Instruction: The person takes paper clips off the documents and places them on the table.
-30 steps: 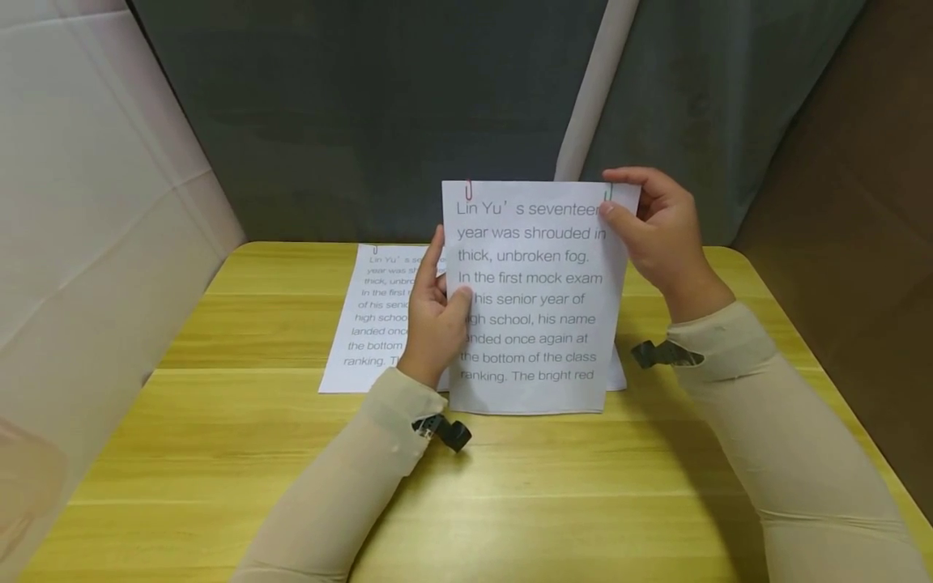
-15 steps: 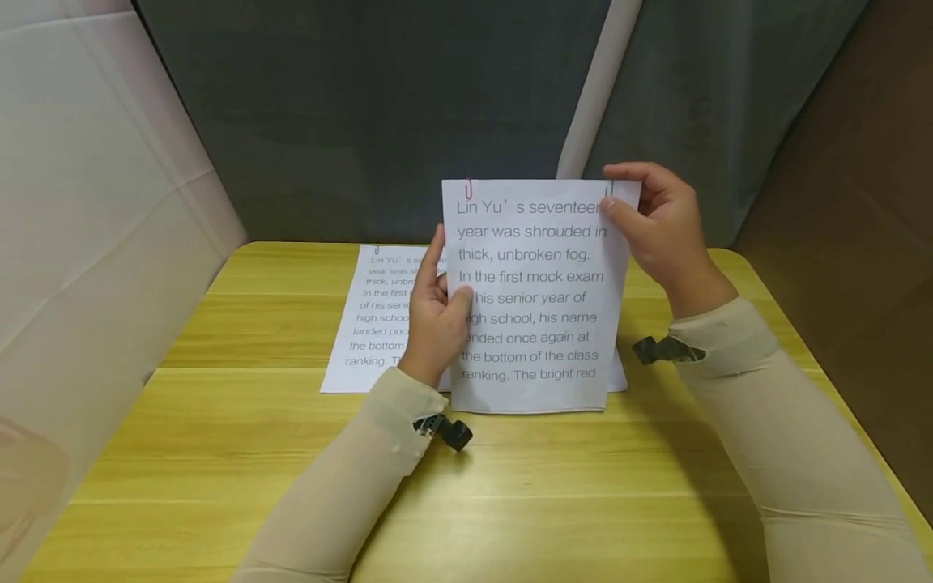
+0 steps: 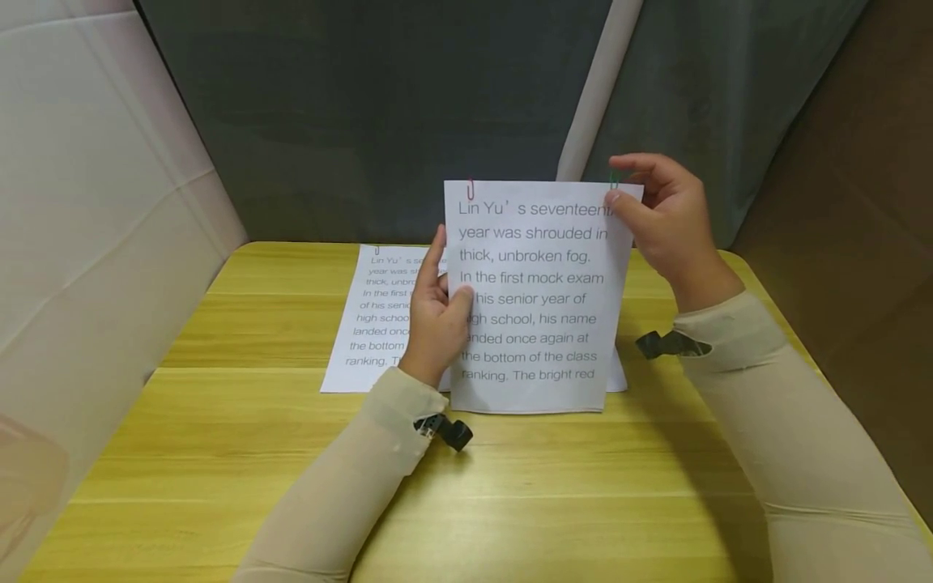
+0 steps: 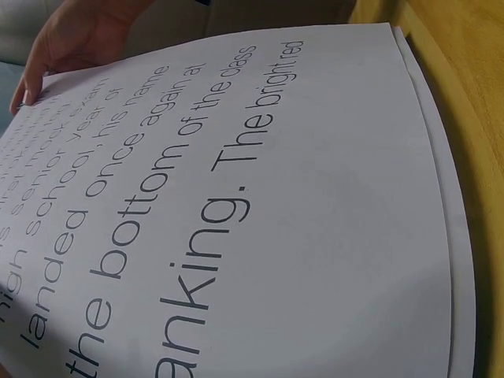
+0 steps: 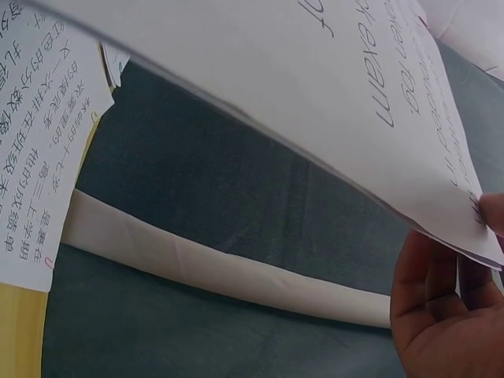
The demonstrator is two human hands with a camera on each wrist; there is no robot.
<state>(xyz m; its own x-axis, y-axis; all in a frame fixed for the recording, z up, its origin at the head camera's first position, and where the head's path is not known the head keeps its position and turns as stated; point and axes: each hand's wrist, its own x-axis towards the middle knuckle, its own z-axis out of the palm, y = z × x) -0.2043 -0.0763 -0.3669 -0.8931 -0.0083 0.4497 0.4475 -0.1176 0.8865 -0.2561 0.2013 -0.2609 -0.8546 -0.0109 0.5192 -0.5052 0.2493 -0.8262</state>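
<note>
A few printed sheets of paper [image 3: 535,324] stand tilted up above the table in the head view. Along their left edge my left hand [image 3: 435,328] grips them, thumb in front and fingers behind. A red paper clip [image 3: 470,191] sits at their top left. At the top right corner, my right hand [image 3: 674,223] pinches a green paper clip [image 3: 615,180] between thumb and index finger; the clip sticks up past the top edge. In the right wrist view the right hand's fingers [image 5: 449,303] curl behind the paper corner. The left wrist view shows the sheets' layered lower edge.
Behind the held sheets, another printed stack [image 3: 364,340] lies on the wooden table [image 3: 219,461], partly covered, with a clip [image 3: 376,251] at its top left. Handwritten sheets [image 5: 31,157] with clips appear in the right wrist view. A dark curtain [image 3: 379,113] hangs behind the table.
My right hand has moved slightly up and right, and the green paper clip has slid upward so that it now rises above the paper's top edge. The left hand stays nearly still.
</note>
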